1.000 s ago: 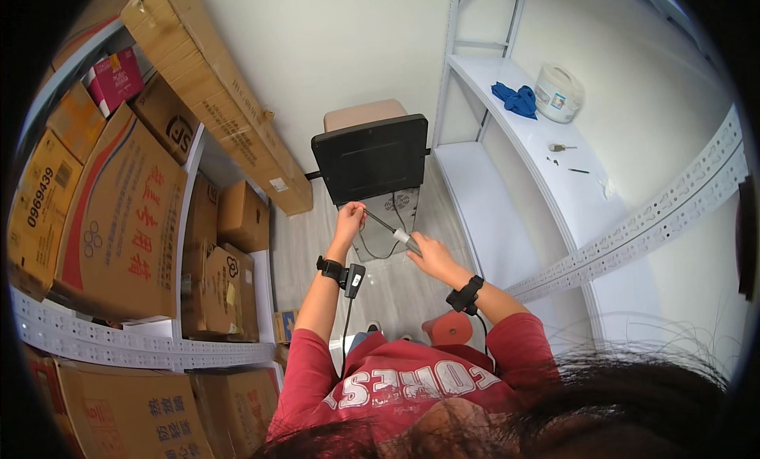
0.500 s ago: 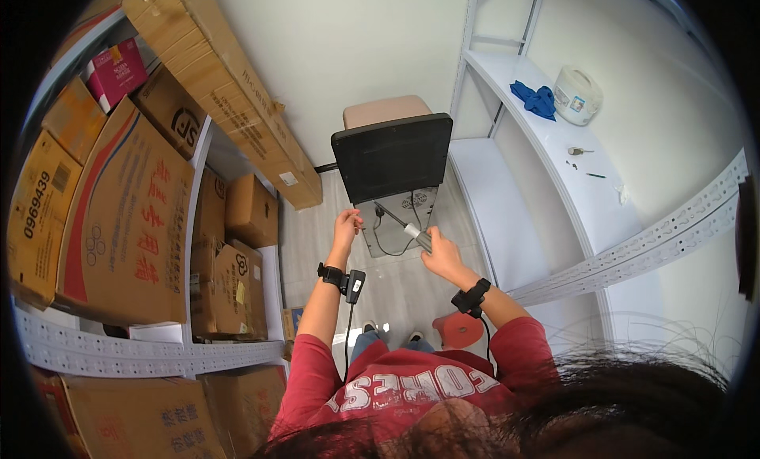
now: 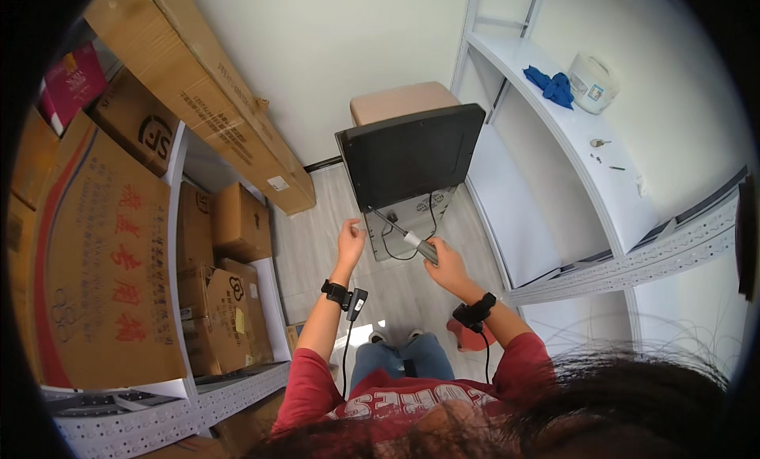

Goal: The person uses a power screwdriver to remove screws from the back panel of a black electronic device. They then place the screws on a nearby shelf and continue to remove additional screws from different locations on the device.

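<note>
My right hand (image 3: 448,269) is wrapped round the grey handle of a screwdriver (image 3: 419,244). Its long thin shaft points up and left, and the tip reaches the lower left corner of a wide black panel (image 3: 412,162); whether it sits in a screw cannot be made out. Below the panel shows a metal casing (image 3: 443,208) with a round vent grille and a black cord (image 3: 385,241). My left hand (image 3: 350,242) is held just below that same corner, fingers curled in; anything between them is too small to see.
Behind the panel is a beige padded block (image 3: 404,101). Cardboard boxes (image 3: 111,261) fill the left shelves; a long carton (image 3: 198,87) leans there. On the right shelf (image 3: 590,154) lie a blue cloth (image 3: 549,87), a white tub (image 3: 592,83) and small parts. A red stool (image 3: 471,335) stands by my right leg.
The view has shifted, and the panel looks nearer and more tilted. My right hand keeps the screwdriver at the corner. My left hand's fingers have curled in more beside it.
</note>
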Motion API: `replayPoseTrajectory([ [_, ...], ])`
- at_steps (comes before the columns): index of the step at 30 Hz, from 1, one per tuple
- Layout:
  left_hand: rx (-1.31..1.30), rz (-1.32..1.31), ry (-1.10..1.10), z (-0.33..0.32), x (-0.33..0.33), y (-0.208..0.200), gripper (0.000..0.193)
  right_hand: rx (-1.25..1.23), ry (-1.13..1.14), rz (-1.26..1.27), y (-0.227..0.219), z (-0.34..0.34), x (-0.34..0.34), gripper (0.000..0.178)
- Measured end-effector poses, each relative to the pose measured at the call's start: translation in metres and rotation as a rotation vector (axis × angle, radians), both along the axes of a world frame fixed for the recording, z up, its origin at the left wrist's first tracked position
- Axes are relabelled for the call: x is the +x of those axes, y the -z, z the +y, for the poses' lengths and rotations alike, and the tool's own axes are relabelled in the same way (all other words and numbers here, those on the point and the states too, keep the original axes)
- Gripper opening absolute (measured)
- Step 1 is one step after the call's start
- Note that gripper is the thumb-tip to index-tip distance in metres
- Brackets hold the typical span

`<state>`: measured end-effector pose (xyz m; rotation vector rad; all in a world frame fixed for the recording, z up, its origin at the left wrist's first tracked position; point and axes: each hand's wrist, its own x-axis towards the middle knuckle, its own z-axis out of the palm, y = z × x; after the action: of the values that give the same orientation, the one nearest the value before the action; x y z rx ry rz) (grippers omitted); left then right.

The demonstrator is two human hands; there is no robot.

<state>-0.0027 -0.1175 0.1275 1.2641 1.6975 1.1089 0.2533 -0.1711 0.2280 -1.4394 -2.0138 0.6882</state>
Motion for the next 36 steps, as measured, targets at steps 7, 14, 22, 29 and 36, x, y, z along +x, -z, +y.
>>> replayPoseTrajectory([
  [7, 0.253, 0.44, -0.219, 0.043, 0.003, 0.07, 0.066, 0.249, -0.015, 0.075, 0.089, 0.026, 0.001, 0.037],
  [14, 0.633, 0.507, -0.185, 0.091, -0.003, 0.114, 0.059, 0.526, -0.071, 0.055, 0.173, 0.042, 0.001, 0.038],
  [22, 0.597, 0.357, -0.181, 0.096, 0.002, 0.124, 0.055, 0.697, -0.061, 0.028, 0.215, 0.034, -0.007, 0.035],
  [29, 0.581, 0.321, -0.086, 0.096, -0.007, 0.125, 0.052, 0.724, -0.055, -0.018, 0.205, 0.025, -0.019, 0.034],
  [36, 0.56, 0.309, -0.076, 0.094, 0.001, 0.122, 0.046, 0.716, -0.039, -0.078, 0.201, 0.029, -0.027, 0.033],
])
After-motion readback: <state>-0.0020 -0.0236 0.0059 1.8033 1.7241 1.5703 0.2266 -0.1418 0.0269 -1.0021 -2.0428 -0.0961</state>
